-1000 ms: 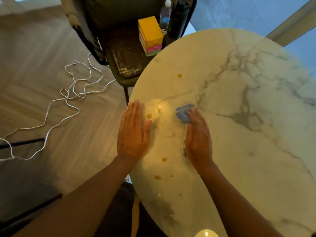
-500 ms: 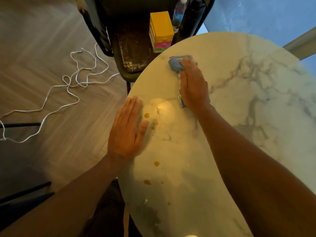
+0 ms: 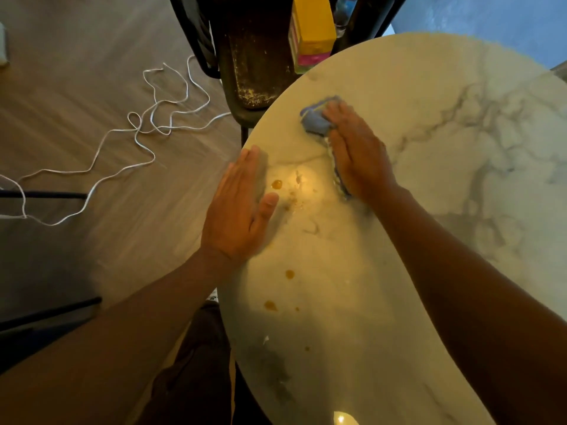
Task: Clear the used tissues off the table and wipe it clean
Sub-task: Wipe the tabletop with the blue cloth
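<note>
A round white marble table (image 3: 445,185) fills the right of the head view. My right hand (image 3: 357,151) presses flat on a blue cloth (image 3: 316,121) near the table's far left rim; most of the cloth is hidden under the palm. My left hand (image 3: 242,210) rests flat with straight fingers on the table's left edge. Several amber spots (image 3: 276,184) lie on the marble between and below my hands. No tissues are in view.
A dark chair (image 3: 254,56) stands against the far rim, with a yellow and pink box (image 3: 311,29) and a bottle (image 3: 342,16) on its seat. A white cable (image 3: 138,142) is strewn over the wooden floor on the left.
My right hand swept the cloth away to the far rim, then drew it partly back toward me. My left hand has stayed flat on the table's edge.
</note>
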`<state>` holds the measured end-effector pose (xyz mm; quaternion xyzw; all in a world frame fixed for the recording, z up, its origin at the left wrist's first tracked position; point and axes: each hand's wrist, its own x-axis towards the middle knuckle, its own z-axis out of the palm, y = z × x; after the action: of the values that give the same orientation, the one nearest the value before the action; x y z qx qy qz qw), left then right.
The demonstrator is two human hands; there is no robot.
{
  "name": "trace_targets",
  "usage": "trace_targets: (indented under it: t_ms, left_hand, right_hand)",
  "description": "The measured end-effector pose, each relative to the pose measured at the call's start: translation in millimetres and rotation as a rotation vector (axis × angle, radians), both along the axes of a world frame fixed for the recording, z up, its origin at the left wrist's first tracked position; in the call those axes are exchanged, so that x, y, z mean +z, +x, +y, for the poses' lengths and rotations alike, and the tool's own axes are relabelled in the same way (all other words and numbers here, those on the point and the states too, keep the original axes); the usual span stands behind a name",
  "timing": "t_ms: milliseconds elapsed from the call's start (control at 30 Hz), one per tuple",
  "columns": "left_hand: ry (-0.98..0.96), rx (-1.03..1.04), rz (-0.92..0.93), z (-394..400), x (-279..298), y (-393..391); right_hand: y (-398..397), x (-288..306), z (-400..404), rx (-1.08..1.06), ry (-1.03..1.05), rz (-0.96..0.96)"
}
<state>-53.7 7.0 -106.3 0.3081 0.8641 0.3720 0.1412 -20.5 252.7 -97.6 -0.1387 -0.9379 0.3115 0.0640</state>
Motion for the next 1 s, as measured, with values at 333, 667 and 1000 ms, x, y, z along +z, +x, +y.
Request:
trace_targets:
  t_ms: [333, 667, 1000]
  left_hand:
    - [0.054, 0.037, -0.052, -2, -11, 1]
    - [-0.014, -0.003, -0.004, -2, -6, -2]
    - [0.026, -0.015, 0.01, -3, -6, 0]
  right_hand:
    - [49, 6, -49, 0.568, -0.107, -0.08]
    - [116, 46, -17, -0.565, -0.988, 0.096]
    - [145, -3, -45, -0.454, 0.287, -0.306]
